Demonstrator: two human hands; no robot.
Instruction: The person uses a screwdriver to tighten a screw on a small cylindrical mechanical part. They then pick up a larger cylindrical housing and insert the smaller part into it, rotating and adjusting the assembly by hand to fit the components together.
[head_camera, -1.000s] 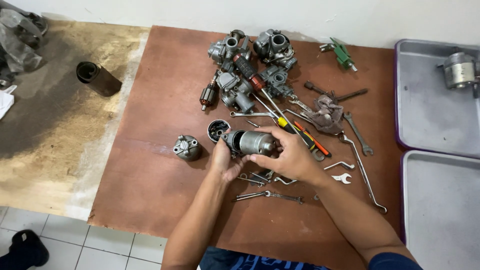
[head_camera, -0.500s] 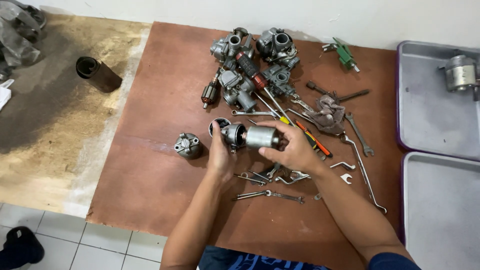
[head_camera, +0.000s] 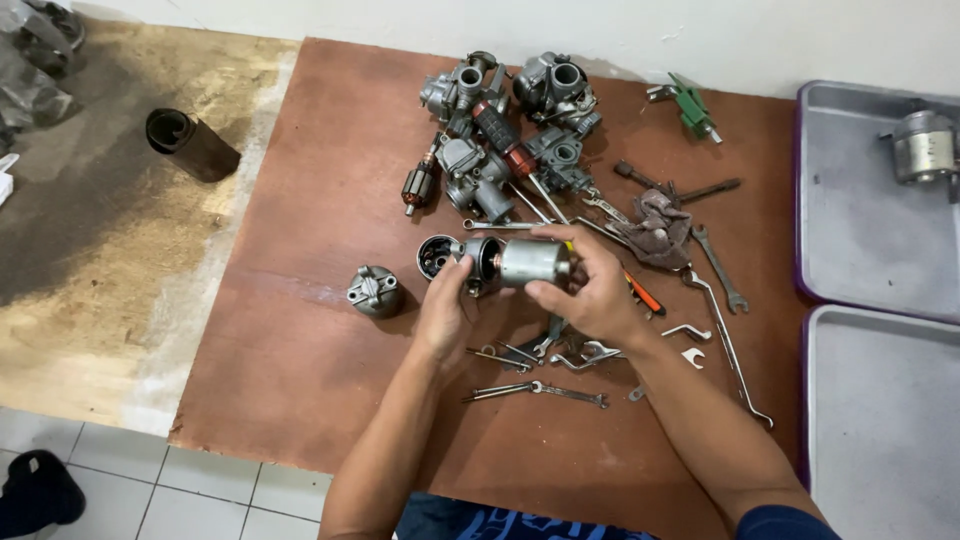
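Both hands hold a small silver cylindrical motor housing (head_camera: 527, 262) just above the brown board (head_camera: 320, 300). My right hand (head_camera: 590, 290) wraps the housing from the right. My left hand (head_camera: 445, 305) grips its dark open end at the left. Just left of that end lies a round black end cap (head_camera: 437, 256), and further left a grey metal cover (head_camera: 375, 291). A copper-wound armature (head_camera: 417, 187) rests above them.
Several carburettors (head_camera: 520, 120) and a red-handled screwdriver (head_camera: 505, 140) crowd the board's top. Wrenches (head_camera: 720, 300), a rag (head_camera: 655, 228) and a green tool (head_camera: 692, 106) lie at the right. Two grey trays (head_camera: 870, 230) stand far right, one holding a metal cylinder (head_camera: 922, 146). A black tube (head_camera: 190, 145) lies left.
Both hands have kept hold of the housing and lifted it slightly up and to the right; the right hand's fingers have shifted around it.
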